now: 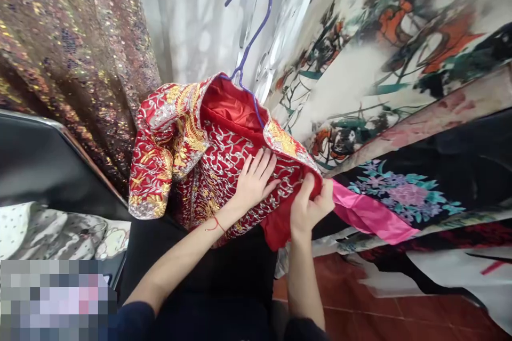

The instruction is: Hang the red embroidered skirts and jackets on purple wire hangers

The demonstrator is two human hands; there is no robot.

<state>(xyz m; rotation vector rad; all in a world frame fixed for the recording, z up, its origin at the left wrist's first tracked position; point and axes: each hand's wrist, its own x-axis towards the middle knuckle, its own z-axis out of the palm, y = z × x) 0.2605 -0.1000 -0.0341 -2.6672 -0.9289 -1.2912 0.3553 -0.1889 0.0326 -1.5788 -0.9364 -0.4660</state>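
Note:
A red garment (192,154) with gold and silver embroidery hangs on a purple hanger (252,37) in front of me. My left hand (254,178) lies flat on its embroidered front, fingers stretched out and apart. My right hand (310,208) pinches the red edge of the garment at its right side, thumb and fingers closed on the fabric. A pink cloth (372,216) stretches out to the right just beyond that hand. A thin red string circles my left wrist.
A sequined brown-gold fabric (76,48) hangs at the left and a white curtain (188,16) behind. Printed floral garments (400,64) hang at the right, with a black one (460,165) below them. A black surface (36,165) lies at the left and red floor tiles (380,309) below.

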